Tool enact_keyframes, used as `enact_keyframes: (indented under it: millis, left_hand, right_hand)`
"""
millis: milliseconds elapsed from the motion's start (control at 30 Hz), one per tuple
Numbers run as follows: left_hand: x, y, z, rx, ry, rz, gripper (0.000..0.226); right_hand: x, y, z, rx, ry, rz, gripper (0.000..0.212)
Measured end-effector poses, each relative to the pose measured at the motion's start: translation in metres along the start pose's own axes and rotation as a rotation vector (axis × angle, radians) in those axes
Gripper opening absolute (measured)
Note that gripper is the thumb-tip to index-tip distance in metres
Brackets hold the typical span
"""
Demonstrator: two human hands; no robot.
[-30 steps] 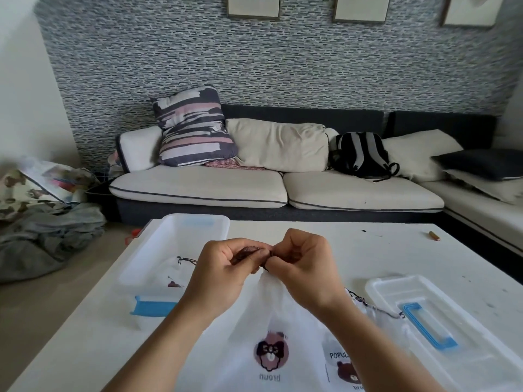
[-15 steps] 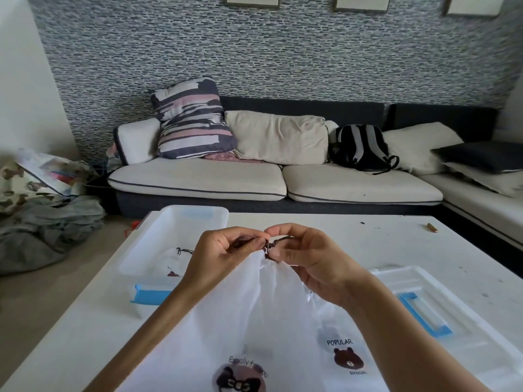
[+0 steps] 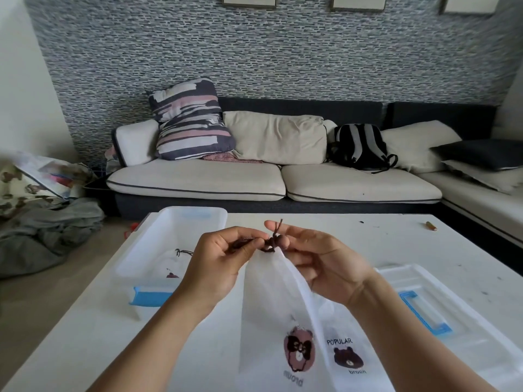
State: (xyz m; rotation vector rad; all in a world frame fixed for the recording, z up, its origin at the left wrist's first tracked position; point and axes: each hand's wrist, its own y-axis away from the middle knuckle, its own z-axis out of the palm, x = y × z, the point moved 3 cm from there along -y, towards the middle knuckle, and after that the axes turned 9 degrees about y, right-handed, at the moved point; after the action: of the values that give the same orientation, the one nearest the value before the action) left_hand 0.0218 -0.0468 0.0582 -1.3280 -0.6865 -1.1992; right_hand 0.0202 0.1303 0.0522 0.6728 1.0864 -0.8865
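A white drawstring bag [image 3: 271,306] with a bear print hangs from my hands over the white table [image 3: 353,239]. Its mouth is gathered at a dark brown cord [image 3: 270,244]. My left hand [image 3: 223,261] pinches one end of the cord between thumb and fingers. My right hand [image 3: 319,261] pinches the cord at the gathered mouth, a loose cord end sticking up above its fingers. A second white bag [image 3: 348,360], printed "POPULAR" with a brown bear, lies under the first on the table.
A clear plastic box [image 3: 158,244] with a blue latch stands at the left, another drawstring bag inside. Its lid [image 3: 424,301] with a blue handle lies at the right. A small brown object [image 3: 430,226] lies far right. A sofa stands behind the table.
The hands have drawn slightly apart and risen, the right hand's fingers have spread, and a cord end now sticks up. The bag hangs narrower, its bear print fully in view.
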Motion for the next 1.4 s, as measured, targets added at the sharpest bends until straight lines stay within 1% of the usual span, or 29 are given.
enact_keyframes:
  millis: [67, 133, 200, 233, 333, 400, 500, 667, 800, 867, 900, 967, 1033, 1100, 1267, 1333, 1400]
  left_hand:
    - [0.0, 0.001, 0.001, -0.009, -0.036, 0.005, 0.011]
    - [-0.001, 0.002, 0.002, -0.05, -0.044, 0.001, 0.014]
    - [-0.002, 0.003, 0.004, -0.072, -0.074, 0.005, 0.014]
    - [-0.002, 0.003, 0.004, -0.069, -0.089, 0.008, 0.013]
    - [-0.004, 0.002, 0.002, -0.05, -0.108, 0.016, 0.014]
    - [-0.005, 0.002, 0.003, -0.051, -0.128, 0.011, 0.014]
    - [-0.006, 0.002, 0.004, -0.053, -0.138, 0.001, 0.015]
    - [-0.007, -0.001, 0.003, -0.027, -0.116, -0.018, 0.017]
    - [-0.008, -0.001, 0.0, -0.022, -0.072, -0.05, 0.014]
    - [-0.008, -0.001, -0.001, -0.03, -0.015, -0.078, 0.021]
    - [-0.008, -0.001, -0.003, -0.04, 0.018, -0.092, 0.024]
    - [-0.006, -0.001, -0.005, -0.074, 0.078, -0.117, 0.028]
    - [-0.005, -0.001, -0.007, -0.107, 0.13, -0.141, 0.029]
    - [-0.005, -0.001, -0.008, -0.1, 0.145, -0.148, 0.026]
    - [-0.01, -0.006, -0.014, 0.068, 0.007, -0.083, 0.009]
    - [-0.012, -0.007, -0.014, 0.081, -0.067, -0.041, 0.007]
    - [-0.012, -0.006, -0.012, 0.059, -0.164, 0.015, 0.01]
  right_hand:
    - [-0.003, 0.002, 0.002, -0.012, 0.055, 0.045, 0.043]
    - [-0.004, 0.004, 0.004, -0.005, 0.203, 0.079, 0.051]
    - [-0.004, 0.005, 0.008, 0.005, 0.378, 0.065, 0.055]
    - [-0.004, 0.004, 0.009, 0.022, 0.46, 0.041, 0.05]
    - [-0.008, 0.004, 0.009, 0.119, 0.618, -0.054, 0.024]
    - [-0.011, 0.005, 0.008, 0.177, 0.699, -0.088, 0.014]
    - [-0.014, 0.007, 0.006, 0.241, 0.757, -0.122, 0.007]
    - [-0.015, 0.007, 0.006, 0.295, 0.777, -0.182, 0.014]
    - [-0.017, 0.006, 0.009, 0.289, 0.871, -0.239, 0.016]
    - [-0.018, 0.006, 0.008, 0.282, 0.914, -0.273, 0.013]
    - [-0.018, 0.005, 0.008, 0.284, 0.91, -0.286, 0.012]
    - [-0.016, 0.004, 0.007, 0.286, 0.823, -0.302, 0.012]
    - [-0.011, 0.001, 0.006, 0.268, 0.7, -0.307, 0.012]
    - [-0.006, -0.001, 0.007, 0.238, 0.605, -0.292, 0.012]
    - [-0.004, -0.002, 0.014, 0.19, 0.5, -0.269, 0.011]
    - [-0.003, -0.003, 0.017, 0.19, 0.494, -0.264, 0.013]
    - [-0.001, -0.004, 0.018, 0.199, 0.497, -0.257, 0.013]
